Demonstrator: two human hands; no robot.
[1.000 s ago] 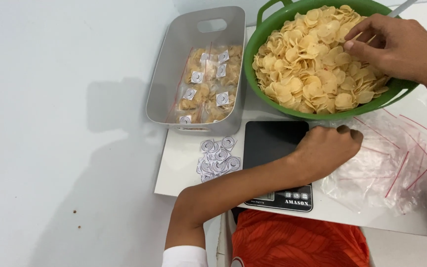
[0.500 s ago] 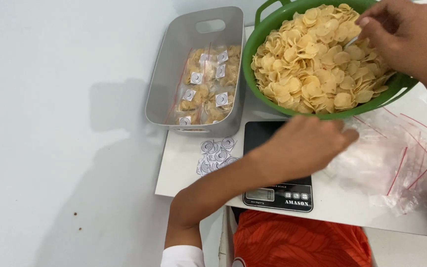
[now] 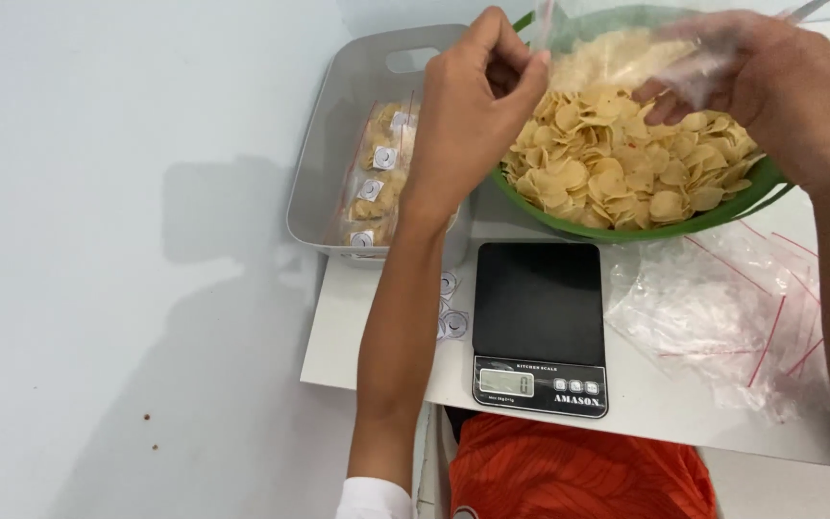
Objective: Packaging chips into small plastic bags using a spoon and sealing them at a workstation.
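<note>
Both arms are bare below a short white sleeve (image 3: 369, 497) on the left — bright orange patterned cloth (image 3: 578, 471) covers the lap.

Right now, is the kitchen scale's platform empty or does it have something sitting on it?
Empty. The black kitchen scale shows a bare dark platform; the left hand and right hand hold a clear plastic bag above the green bowl.

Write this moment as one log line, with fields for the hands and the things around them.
left hand: pinches clear bag edge | right hand: holds bag's other side | bag: above green bowl of chips | scale: bare
</note>
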